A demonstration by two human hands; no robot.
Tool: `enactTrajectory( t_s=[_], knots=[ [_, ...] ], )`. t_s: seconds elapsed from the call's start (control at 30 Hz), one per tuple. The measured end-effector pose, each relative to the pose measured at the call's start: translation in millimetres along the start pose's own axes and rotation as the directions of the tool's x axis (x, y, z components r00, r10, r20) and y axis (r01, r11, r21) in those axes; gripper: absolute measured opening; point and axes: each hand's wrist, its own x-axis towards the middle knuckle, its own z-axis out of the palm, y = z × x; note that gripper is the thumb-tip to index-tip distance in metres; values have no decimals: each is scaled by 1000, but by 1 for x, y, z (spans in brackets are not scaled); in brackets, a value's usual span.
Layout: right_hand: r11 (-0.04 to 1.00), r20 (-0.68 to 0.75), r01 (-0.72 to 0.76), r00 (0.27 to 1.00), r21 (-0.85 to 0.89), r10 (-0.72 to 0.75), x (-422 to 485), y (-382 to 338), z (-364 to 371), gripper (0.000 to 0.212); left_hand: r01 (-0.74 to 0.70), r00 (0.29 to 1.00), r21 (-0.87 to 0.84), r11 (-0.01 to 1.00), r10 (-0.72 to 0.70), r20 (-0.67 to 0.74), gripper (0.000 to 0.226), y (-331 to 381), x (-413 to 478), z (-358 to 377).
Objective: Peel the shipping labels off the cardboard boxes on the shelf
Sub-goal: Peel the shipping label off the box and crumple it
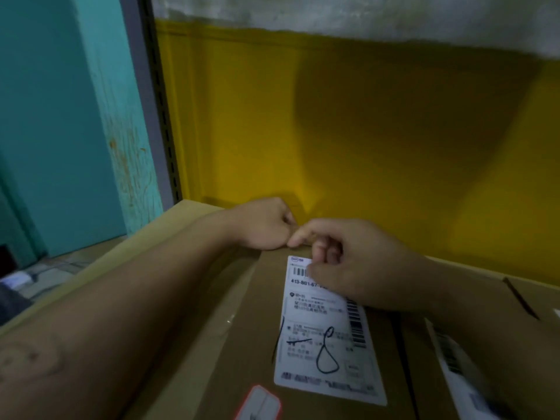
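Head view: the shipping label (328, 344) lies at 5 o'clock in the frame, stuck on the top of a brown cardboard box (236, 328). It is a white rectangle with a barcode along its top, another down its right edge, a printed number, blocks of small blurred print and a looping pen scrawl across the lower half. Its lower part lies flat.

At the label's 1 o'clock corner the right hand (360, 268) covers the paper. Its fingers (325, 253) are curled against the thumb and pinch at the top edge, with the index finger stretched out to 9 o'clock. Just beyond, at 11 o'clock from the label, the left hand (266, 225) sits at the box's far edge with fingers curled; whether they grip the cardboard I cannot tell.

A red-rimmed sticker (259, 404) lies at the label's 7 o'clock. At 3 o'clock, a second box (419, 368) carries another label (451, 359). A yellow wall (363, 131) stands behind.
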Motion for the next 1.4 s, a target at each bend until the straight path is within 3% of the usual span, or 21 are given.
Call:
enactTrajectory(
  t_s=[0.5,0.57,0.67,0.77,1.07,1.17,1.4],
  knots=[
    [991,-25,130,991,-24,-130,5,10,5,17,-28,999,-45,999,27,-35,22,-2,9,9],
    [989,-35,143,989,-33,-144,5,10,5,17,-76,997,-37,996,77,11,22,-4,8,7],
    [987,-22,153,988,-39,-154,6,10,5,15,-132,981,-103,986,145,128,48,-9,1,-6],
    [985,-27,169,985,-37,-170,6,10,8,15,-165,930,-255,953,236,282,43,-18,-6,-17],
    [989,-8,144,990,-11,-144,5,10,9,12,-104,927,-327,939,210,310,41,-20,-10,-21],
    [989,6,136,991,-62,-136,3,10,8,11,-108,922,-317,942,214,322,25,-19,-12,-24],
    [994,-6,95,995,59,-95,2,13,4,16,-105,914,-291,951,208,349,20,-19,-17,-30]
  ],
)
